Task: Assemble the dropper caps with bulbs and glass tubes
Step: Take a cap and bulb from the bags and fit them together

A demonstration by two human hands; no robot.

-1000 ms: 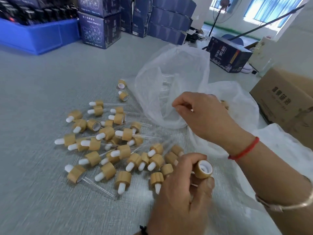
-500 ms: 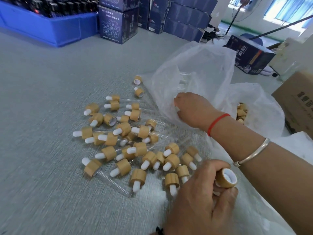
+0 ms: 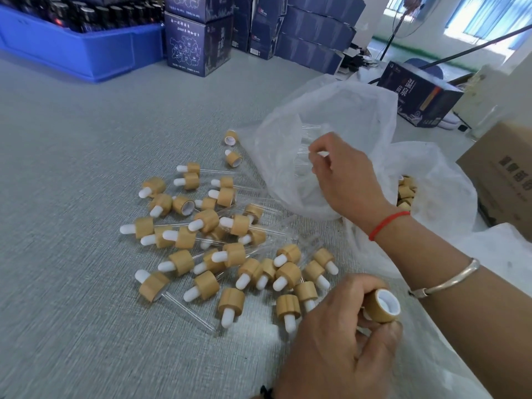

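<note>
My left hand grips a bamboo-coloured dropper cap at the lower right, its white-lined opening facing up. My right hand reaches into a clear plastic bag of glass tubes; its fingertips are curled in a pinch at the bag's mouth, and whether a tube is between them cannot be told. A pile of assembled droppers with white bulbs and thin glass tubes lies on the grey table to the left of both hands.
A second plastic bag at the right holds loose caps. A cardboard box stands at the right edge. Dark blue cartons and a blue crate of black bottles line the far side.
My right hand has lifted from low in the bag to its mouth, fingertips now pinched. The left hand keeps holding the cap. The camera view has shifted.
</note>
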